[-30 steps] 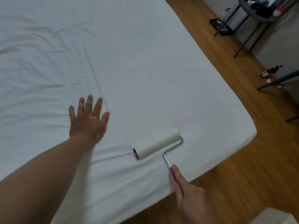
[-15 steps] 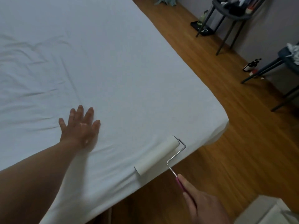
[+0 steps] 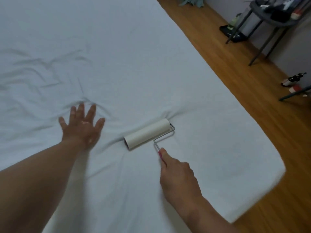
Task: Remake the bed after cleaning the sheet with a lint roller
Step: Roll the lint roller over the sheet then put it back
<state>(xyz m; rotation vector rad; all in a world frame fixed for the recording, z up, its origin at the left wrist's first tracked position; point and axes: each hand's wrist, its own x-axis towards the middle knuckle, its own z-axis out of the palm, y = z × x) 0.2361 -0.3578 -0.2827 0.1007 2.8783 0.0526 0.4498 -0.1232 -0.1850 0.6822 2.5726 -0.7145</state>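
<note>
Toward the near right corner of the bed [image 3: 255, 197], my right hand [image 3: 178, 177] grips the pink handle of the lint roller [image 3: 148, 133], fingers curled round it. The white roll lies on the sheet [image 3: 117, 56], with creases bunched at its far end. Just to its left, my left hand [image 3: 82, 126] presses flat on the sheet, fingers straight and spread, holding nothing.
</note>
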